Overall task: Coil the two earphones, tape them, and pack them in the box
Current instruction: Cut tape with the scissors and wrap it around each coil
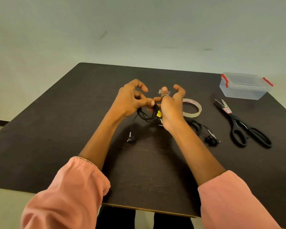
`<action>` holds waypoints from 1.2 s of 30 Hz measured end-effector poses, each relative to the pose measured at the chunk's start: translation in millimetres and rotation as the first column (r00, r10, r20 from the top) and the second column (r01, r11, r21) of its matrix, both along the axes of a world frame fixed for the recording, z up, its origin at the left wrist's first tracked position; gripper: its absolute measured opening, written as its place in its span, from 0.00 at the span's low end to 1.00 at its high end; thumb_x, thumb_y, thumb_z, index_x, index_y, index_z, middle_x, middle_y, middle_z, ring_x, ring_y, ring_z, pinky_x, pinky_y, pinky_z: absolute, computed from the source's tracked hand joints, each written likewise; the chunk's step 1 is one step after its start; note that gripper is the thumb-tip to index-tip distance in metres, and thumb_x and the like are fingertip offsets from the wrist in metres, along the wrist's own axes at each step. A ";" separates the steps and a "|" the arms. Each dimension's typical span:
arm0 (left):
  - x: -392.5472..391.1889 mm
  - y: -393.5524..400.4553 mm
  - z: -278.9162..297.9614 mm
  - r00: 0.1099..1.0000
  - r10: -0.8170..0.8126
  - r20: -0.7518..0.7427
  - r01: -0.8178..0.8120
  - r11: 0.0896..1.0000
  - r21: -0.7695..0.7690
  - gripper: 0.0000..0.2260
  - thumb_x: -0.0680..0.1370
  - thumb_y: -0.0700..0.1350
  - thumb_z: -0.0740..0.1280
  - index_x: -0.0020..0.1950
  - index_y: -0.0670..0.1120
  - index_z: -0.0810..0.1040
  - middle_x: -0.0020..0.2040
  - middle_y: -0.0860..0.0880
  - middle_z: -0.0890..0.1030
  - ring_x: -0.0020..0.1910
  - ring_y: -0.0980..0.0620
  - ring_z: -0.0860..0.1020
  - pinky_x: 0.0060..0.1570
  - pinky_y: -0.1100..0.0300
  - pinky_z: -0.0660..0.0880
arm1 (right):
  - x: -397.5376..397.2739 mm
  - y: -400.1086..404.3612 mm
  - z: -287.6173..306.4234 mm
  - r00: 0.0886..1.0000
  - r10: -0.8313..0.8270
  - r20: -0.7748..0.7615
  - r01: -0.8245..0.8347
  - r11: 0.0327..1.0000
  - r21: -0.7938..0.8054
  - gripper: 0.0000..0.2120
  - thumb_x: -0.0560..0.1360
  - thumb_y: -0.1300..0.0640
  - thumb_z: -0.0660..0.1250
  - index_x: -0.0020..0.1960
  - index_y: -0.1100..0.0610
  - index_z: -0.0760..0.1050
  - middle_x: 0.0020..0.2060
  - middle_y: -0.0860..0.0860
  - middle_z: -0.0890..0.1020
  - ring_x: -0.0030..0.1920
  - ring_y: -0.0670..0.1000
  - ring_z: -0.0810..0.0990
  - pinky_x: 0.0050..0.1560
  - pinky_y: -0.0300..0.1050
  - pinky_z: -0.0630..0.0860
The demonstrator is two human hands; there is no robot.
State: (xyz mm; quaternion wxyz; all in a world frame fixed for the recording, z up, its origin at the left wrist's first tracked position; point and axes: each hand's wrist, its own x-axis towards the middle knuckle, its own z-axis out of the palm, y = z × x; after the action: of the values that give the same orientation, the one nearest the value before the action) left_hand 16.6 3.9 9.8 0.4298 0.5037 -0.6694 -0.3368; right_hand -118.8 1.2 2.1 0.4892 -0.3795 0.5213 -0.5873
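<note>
My left hand and my right hand meet over the middle of the dark table, both pinching a coiled black earphone with a yellow tag. Its earbud end dangles down to the tabletop. A short clear strip of tape clings to a raised finger of my right hand. The second black earphone lies coiled on the table beside my right wrist. A roll of clear tape lies just behind my right hand. The clear plastic box with red clips stands shut at the far right.
Black-handled scissors lie at the right, between the second earphone and the box, blades pointing away. The dark wooden table ends close to my body at the front edge. Pink sleeves cover both forearms.
</note>
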 end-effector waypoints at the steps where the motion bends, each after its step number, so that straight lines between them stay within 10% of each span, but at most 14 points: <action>1: -2.4 0.5 0.4 1.000 0.008 0.023 -0.008 1.000 -0.011 0.15 0.70 0.42 0.76 0.49 0.48 0.72 0.35 0.46 0.84 0.32 0.56 0.81 0.42 0.55 0.78 | -0.1 -0.4 -0.8 0.999 -0.007 -0.049 0.007 1.000 -0.012 0.18 0.82 0.54 0.58 0.68 0.46 0.56 0.52 0.59 0.80 0.48 0.57 0.83 0.50 0.62 0.81; 11: -6.4 5.6 2.1 0.969 -0.070 -0.237 0.124 0.968 0.218 0.15 0.72 0.37 0.73 0.55 0.42 0.74 0.36 0.41 0.82 0.33 0.48 0.82 0.36 0.55 0.80 | -7.1 -6.2 5.3 0.994 -0.010 0.113 0.000 0.996 0.085 0.15 0.82 0.57 0.56 0.67 0.47 0.59 0.50 0.54 0.74 0.45 0.49 0.73 0.35 0.43 0.70; 15: -4.4 5.8 -0.7 0.918 -0.080 -0.389 0.217 0.922 0.322 0.11 0.76 0.35 0.69 0.58 0.41 0.79 0.37 0.45 0.82 0.40 0.50 0.81 0.49 0.52 0.79 | -13.8 -5.8 14.0 0.965 -0.037 0.261 0.027 0.999 0.042 0.15 0.82 0.59 0.56 0.67 0.48 0.60 0.48 0.53 0.74 0.41 0.47 0.72 0.23 0.37 0.65; 21: -15.9 7.0 5.0 0.670 0.001 -0.742 0.233 0.949 0.212 0.10 0.79 0.34 0.63 0.58 0.37 0.77 0.38 0.44 0.81 0.35 0.51 0.80 0.48 0.53 0.81 | -11.6 -1.5 20.0 0.913 -0.016 0.407 0.053 0.995 -0.081 0.16 0.82 0.59 0.58 0.68 0.50 0.62 0.43 0.53 0.76 0.39 0.47 0.73 0.23 0.37 0.66; 25: -21.7 6.0 5.2 0.677 0.007 -0.736 0.145 0.979 0.142 0.07 0.78 0.34 0.64 0.54 0.35 0.78 0.37 0.44 0.82 0.30 0.54 0.76 0.40 0.57 0.81 | -12.5 -0.9 20.7 0.887 -0.018 0.461 0.049 0.997 -0.054 0.15 0.81 0.57 0.60 0.67 0.53 0.64 0.43 0.57 0.75 0.36 0.50 0.73 0.23 0.38 0.68; 28: -22.1 4.5 3.2 0.718 0.019 -0.696 0.097 0.987 0.128 0.06 0.77 0.33 0.66 0.51 0.36 0.80 0.37 0.44 0.83 0.29 0.53 0.77 0.37 0.58 0.80 | -14.5 -1.9 17.9 0.922 0.000 0.388 0.021 0.999 -0.048 0.16 0.80 0.53 0.63 0.65 0.55 0.65 0.42 0.57 0.76 0.33 0.51 0.76 0.26 0.41 0.73; 32: -21.9 2.7 0.7 0.744 0.078 -0.664 0.046 0.985 0.168 0.05 0.75 0.34 0.68 0.50 0.35 0.81 0.35 0.44 0.83 0.30 0.53 0.78 0.33 0.62 0.78 | -17.7 -6.1 9.2 0.989 -0.122 -0.082 0.102 0.973 -0.208 0.14 0.75 0.48 0.69 0.56 0.52 0.70 0.44 0.52 0.81 0.43 0.52 0.81 0.46 0.53 0.81; 36: -21.0 0.3 -3.0 0.764 0.085 -0.640 0.068 0.975 0.211 0.05 0.75 0.34 0.68 0.50 0.34 0.81 0.36 0.43 0.83 0.30 0.53 0.79 0.33 0.64 0.78 | -20.4 -6.9 7.4 0.954 -0.191 -0.232 0.080 0.906 -0.416 0.14 0.71 0.55 0.75 0.53 0.54 0.74 0.38 0.47 0.82 0.41 0.46 0.81 0.45 0.42 0.78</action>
State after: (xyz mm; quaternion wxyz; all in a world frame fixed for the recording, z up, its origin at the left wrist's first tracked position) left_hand -4.4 4.2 6.8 0.5764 0.4048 -0.4366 -0.5597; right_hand -139.2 -5.7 9.6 0.2835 -0.5099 0.4759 -0.6581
